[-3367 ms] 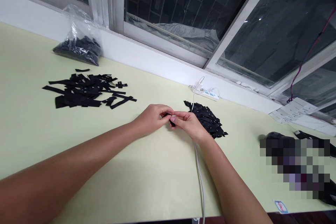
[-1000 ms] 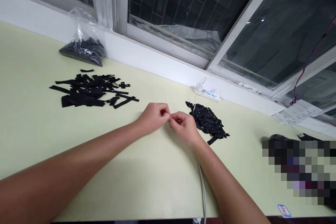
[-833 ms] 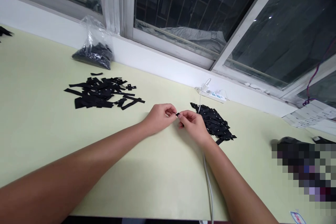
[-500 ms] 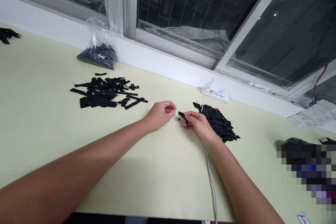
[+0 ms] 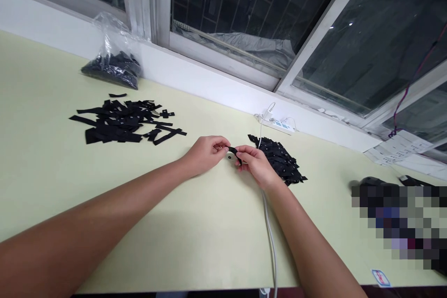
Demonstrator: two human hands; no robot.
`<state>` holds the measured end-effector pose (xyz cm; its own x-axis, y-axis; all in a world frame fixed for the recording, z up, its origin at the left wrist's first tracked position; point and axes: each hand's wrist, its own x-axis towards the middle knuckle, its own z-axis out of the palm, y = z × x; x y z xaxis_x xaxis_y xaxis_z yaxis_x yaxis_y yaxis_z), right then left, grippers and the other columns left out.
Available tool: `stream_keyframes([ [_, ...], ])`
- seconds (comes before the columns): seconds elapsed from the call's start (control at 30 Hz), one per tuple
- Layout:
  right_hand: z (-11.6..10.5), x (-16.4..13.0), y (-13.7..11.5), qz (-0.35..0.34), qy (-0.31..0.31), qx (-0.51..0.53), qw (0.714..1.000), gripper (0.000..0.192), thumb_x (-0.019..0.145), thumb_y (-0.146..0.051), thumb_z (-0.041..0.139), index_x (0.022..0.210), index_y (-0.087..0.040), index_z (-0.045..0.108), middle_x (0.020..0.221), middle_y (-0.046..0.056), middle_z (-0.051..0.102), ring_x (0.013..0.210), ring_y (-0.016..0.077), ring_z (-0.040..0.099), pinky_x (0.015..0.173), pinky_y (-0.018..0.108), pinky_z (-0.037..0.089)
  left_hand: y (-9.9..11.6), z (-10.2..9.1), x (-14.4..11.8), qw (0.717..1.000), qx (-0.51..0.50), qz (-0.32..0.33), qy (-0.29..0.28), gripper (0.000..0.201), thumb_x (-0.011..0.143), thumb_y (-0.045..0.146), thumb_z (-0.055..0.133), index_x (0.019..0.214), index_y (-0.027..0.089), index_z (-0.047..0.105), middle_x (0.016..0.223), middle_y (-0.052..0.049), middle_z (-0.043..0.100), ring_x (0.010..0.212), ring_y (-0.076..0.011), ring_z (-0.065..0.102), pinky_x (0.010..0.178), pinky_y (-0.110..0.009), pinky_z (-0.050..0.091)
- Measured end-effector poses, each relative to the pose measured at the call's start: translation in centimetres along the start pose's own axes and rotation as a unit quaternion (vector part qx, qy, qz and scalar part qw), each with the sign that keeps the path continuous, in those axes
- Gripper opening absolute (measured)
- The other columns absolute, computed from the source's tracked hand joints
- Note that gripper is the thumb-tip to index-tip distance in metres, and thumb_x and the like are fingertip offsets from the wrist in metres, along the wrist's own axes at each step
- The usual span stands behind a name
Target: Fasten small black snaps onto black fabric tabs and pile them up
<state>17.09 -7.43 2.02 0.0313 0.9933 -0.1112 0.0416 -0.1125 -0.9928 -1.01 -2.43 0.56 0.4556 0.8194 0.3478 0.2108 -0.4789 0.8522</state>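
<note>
Between my two hands is a short black fabric strip (image 5: 232, 150). My right hand (image 5: 256, 165) pinches it, and its lower end bends down by the fingers. My left hand (image 5: 206, 154) has thumb and forefinger closed at the strip's left end. A small dark ring-like piece (image 5: 229, 157) shows just below the strip. Beside my right hand lies a heap of black strips (image 5: 281, 160) with small light spots. A looser pile of black strips (image 5: 120, 121) spreads out to the left of my left hand.
A clear plastic bag (image 5: 112, 63) with black pieces stands against the white ledge. A power strip (image 5: 277, 124) lies at the back, and a white cable (image 5: 268, 228) runs down past my right wrist to the table's front edge. Dark blurred items (image 5: 380, 200) are at right.
My left hand's fingertips have met the strip's left end, closing the gap between the hands. My right hand keeps its pinch. The whole view has shifted slightly.
</note>
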Motion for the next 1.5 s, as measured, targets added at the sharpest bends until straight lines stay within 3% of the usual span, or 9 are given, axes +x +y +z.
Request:
stream_keyframes([
  [0.2,-0.2,0.1,0.2,0.003,-0.007,0.010,1.000,0.035,0.064,-0.041,0.079,0.087,-0.018,0.068,0.075,0.000,0.058,0.066,0.0125,0.053,0.057,0.026,0.045,-0.1,0.0,0.0,1.000,0.008,-0.003,0.002,0.019,0.085,0.031,0.062,0.095,0.019,0.073,0.090,-0.004,0.074,0.078,-0.0175,0.067,0.073,-0.029,0.053],
  [0.37,-0.5,0.2,0.4,-0.014,-0.012,-0.003,1.000,0.035,0.065,-0.045,0.080,0.084,-0.018,0.069,0.077,0.000,0.059,0.066,0.0120,0.052,0.058,0.026,0.045,0.1,-0.1,0.1,0.999,-0.002,0.038,0.007,0.018,0.085,0.030,0.063,0.093,0.021,0.077,0.103,-0.005,0.073,0.090,-0.0178,0.067,0.075,-0.028,0.054],
  [0.5,-0.7,0.1,0.2,-0.016,-0.038,-0.007,0.999,0.030,0.068,-0.043,0.079,0.083,-0.019,0.070,0.078,0.000,0.059,0.067,0.0120,0.052,0.061,0.027,0.046,0.5,0.0,0.1,0.999,-0.042,0.022,0.006,0.016,0.083,0.031,0.067,0.089,0.020,0.077,0.116,-0.006,0.070,0.101,-0.0198,0.066,0.085,-0.032,0.054],
  [0.63,-0.8,-0.1,0.0,-0.015,-0.064,0.002,0.998,0.027,0.070,-0.041,0.078,0.083,-0.019,0.071,0.076,-0.001,0.059,0.068,0.0119,0.052,0.064,0.028,0.045,0.7,0.1,0.1,0.995,-0.098,-0.016,-0.027,0.022,0.084,0.034,0.066,0.097,0.018,0.074,0.110,-0.007,0.073,0.102,-0.0204,0.067,0.095,-0.037,0.051],
  [0.8,-0.9,-0.2,-0.1,-0.022,-0.098,-0.009,0.995,0.024,0.072,-0.040,0.076,0.081,-0.019,0.070,0.072,0.000,0.059,0.067,0.0126,0.053,0.067,0.028,0.045,1.0,0.0,0.0,0.989,-0.132,-0.019,-0.071,0.020,0.083,0.033,0.066,0.092,0.017,0.073,0.099,-0.008,0.074,0.095,-0.0199,0.068,0.089,-0.036,0.053],
  [0.97,-1.0,-0.2,-0.1,-0.015,-0.094,-0.012,0.995,0.024,0.073,-0.040,0.075,0.082,-0.019,0.069,0.069,0.000,0.059,0.064,0.0124,0.053,0.067,0.028,0.045,0.8,-0.1,0.0,0.989,-0.131,-0.023,-0.064,0.021,0.083,0.035,0.067,0.092,0.017,0.074,0.094,-0.007,0.075,0.088,-0.0185,0.068,0.085,-0.034,0.053],
  [1.23,-0.9,-0.2,-0.1,-0.017,-0.078,-0.012,0.997,0.027,0.070,-0.042,0.076,0.081,-0.018,0.068,0.069,0.000,0.061,0.065,0.0130,0.054,0.066,0.029,0.046,0.0,0.0,0.3,0.984,-0.166,-0.035,-0.054,0.021,0.077,0.035,0.074,0.088,0.018,0.077,0.102,-0.008,0.076,0.096,-0.0212,0.069,0.092,-0.038,0.053],
  [1.5,-1.0,0.0,0.1,-0.029,-0.070,-0.026,0.997,0.022,0.072,-0.039,0.075,0.080,-0.019,0.069,0.071,0.000,0.060,0.066,0.0131,0.055,0.067,0.029,0.046,0.4,-0.2,0.2,0.984,-0.152,-0.046,-0.075,0.020,0.077,0.036,0.073,0.085,0.018,0.073,0.087,-0.006,0.074,0.083,-0.0184,0.067,0.082,-0.035,0.053],
])
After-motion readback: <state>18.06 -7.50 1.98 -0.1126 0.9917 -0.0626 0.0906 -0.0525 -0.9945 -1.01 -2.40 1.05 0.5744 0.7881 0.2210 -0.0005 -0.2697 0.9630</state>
